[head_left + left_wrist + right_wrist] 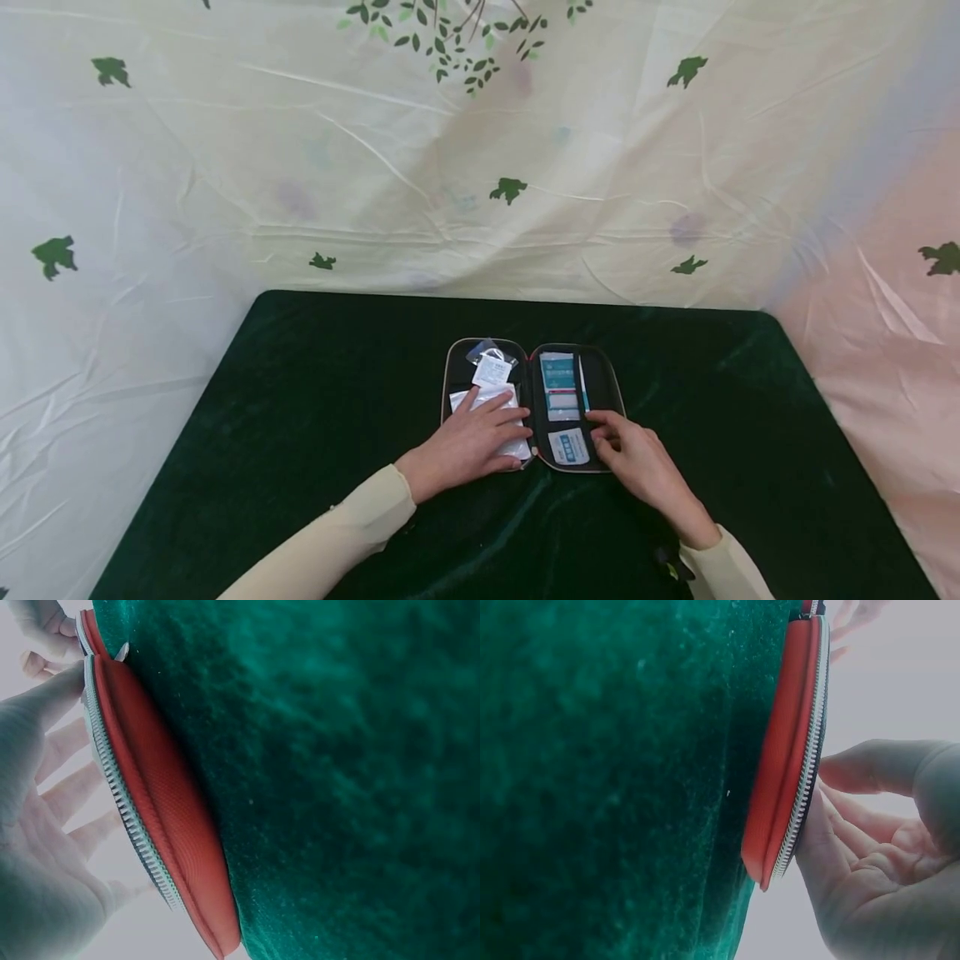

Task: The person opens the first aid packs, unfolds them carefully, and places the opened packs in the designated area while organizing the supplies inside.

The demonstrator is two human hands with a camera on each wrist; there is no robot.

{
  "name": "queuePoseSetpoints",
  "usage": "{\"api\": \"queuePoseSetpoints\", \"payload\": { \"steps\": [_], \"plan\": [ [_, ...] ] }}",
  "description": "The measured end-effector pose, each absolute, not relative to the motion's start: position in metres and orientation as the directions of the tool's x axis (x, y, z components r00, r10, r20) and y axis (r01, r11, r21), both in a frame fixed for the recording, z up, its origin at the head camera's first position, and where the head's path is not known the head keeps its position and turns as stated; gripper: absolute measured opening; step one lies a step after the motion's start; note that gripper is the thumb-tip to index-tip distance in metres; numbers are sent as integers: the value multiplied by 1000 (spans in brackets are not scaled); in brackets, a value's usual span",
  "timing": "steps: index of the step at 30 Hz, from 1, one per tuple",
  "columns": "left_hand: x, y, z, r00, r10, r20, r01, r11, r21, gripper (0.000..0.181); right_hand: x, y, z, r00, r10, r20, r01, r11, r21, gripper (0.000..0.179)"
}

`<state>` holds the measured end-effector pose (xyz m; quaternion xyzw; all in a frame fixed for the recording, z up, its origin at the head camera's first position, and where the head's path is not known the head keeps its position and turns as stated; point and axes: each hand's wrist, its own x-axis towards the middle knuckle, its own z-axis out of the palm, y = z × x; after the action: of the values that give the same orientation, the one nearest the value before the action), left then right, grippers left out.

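Note:
An unzipped case (pixel 531 375) with a red shell (pixel 169 780) and black lining lies spread on dark green cloth. My left hand (pixel 474 433) rests, fingers spread, on white packets (pixel 517 447) in its left half. My right hand (pixel 637 454) is at the right half, its index fingertip at the lower end of a slim white-and-blue stick (pixel 582 383). The thumb (pixel 855 766) sits apart from that finger, by the zipped rim (pixel 810 765). Beside the stick are a teal-and-white packet (pixel 560 383) and a small blue-and-white packet (pixel 568 447).
A clear bag (pixel 483 352) with something white in it and a small printed white packet (pixel 492 371) lie at the top of the left half. The green-covered table (pixel 337 383) extends around the case. Pale fabric (pixel 420 167) with green bird and leaf prints hangs behind it.

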<state>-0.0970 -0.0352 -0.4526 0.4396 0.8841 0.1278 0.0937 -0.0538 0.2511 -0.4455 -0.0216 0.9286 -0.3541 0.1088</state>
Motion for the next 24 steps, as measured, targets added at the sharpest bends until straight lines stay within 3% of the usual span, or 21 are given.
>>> {"api": "queuePoseSetpoints", "payload": {
  "steps": [7, 13, 18, 24],
  "plan": [
    [-95, -37, -452, -599, 799, -51, 752, 583, 307, 50, -55, 252, -442, -977, -88, -196, 66, 744, -665, 38],
    [-92, -39, -450, -601, 799, -11, 762, 576, 296, 48, -56, 252, -440, -990, -73, -119, 29, 730, -683, 35],
    [-89, -45, -445, -620, 781, 77, 756, 568, 325, 45, -57, 245, -440, -997, -75, -14, -43, 706, -707, 36],
    [-91, -56, -443, -691, 686, 228, 719, 615, 325, 40, -62, 231, -437, -993, -84, 78, -115, 668, -735, 38]
  ]
}}
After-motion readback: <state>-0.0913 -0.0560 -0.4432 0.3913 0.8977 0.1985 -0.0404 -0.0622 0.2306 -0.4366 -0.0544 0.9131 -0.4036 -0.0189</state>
